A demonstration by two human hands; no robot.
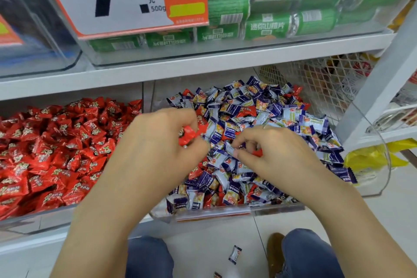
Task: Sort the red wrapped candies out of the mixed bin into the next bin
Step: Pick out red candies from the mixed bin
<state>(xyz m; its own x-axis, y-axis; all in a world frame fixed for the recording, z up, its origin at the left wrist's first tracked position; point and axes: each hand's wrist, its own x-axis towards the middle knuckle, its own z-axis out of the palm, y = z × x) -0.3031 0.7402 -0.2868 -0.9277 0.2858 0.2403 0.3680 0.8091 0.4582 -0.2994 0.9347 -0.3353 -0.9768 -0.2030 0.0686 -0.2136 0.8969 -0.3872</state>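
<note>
**Mia:** Where are the red candies that need to move?

**Ben:** Some hide in the mixed bin (pixel 277 207), under the purple and white candies (pixel 228 128). One red candy (pixel 186 134) is already picked up. The left hand (pixel 167 140) has its fingers curled round it, over the left edge of the mixed bin.

**Mia:** And where does it go?

**Ben:** Into the red bin (pixel 33 221), which sits right beside the mixed bin, on its left side. So the candy only has to go left, over the wall between the two bins. I think the left hand should drop it, because that hand is the closer one to the red bin.

**Mia:** What is the right hand (pixel 270 153) doing?

**Ben:** It is down in the middle of the mixed bin. Its thumb and fingers pinch at the pile, and a small red bit (pixel 257 153) peeks out at its fingertips. I think that is another red candy, but I cannot tell if the hand really holds it yet.

**Mia:** Which way does that one lie?

**Ben:** It is farther from the red bin than the first one. It would have to cross half the mixed bin, going left, and pass the left hand.

**Mia:** Anything dropped?

**Ben:** Yes, one purple and white candy (pixel 234 254) lies on the floor (pixel 203 244), near the front of the bins.
</note>
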